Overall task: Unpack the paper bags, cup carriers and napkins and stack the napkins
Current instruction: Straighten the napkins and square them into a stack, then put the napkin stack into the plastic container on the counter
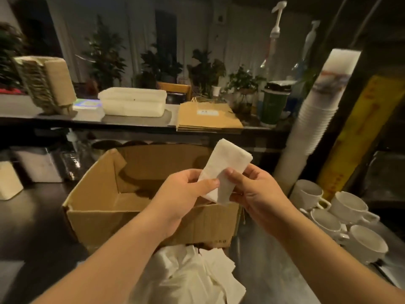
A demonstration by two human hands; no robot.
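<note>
While both hands are working above the open cardboard box (140, 194), a small bundle of folded white napkins (225, 170) is being held upright between them, apparently so its edges can be squared before stacking. Left hand (184, 194): thumb lying across the bundle's lower front, fingers curling behind; grip is clamped on the napkins. Right hand (254, 189): thumb pressing the front face, fingers wrapping the far edge; grip likewise clamped on the same bundle. Holding from both sides is keeping the loose sheets from fanning out.

Loose napkins (197, 275) are lying in a disordered heap on the tabletop (263, 270) just in front of the box, near the person's body; judgement: these are waiting to be gathered.

On the raised shelf (135, 122) behind, flat brown paper bags (206, 117) are lying stacked, and moulded pulp cup carriers (46, 82) are standing nested at the left, so those items appear already unpacked. The visible part of the box interior is looking empty.

White cups (341, 218) are sitting close at the right; a wide elbow swing could knock them.
</note>
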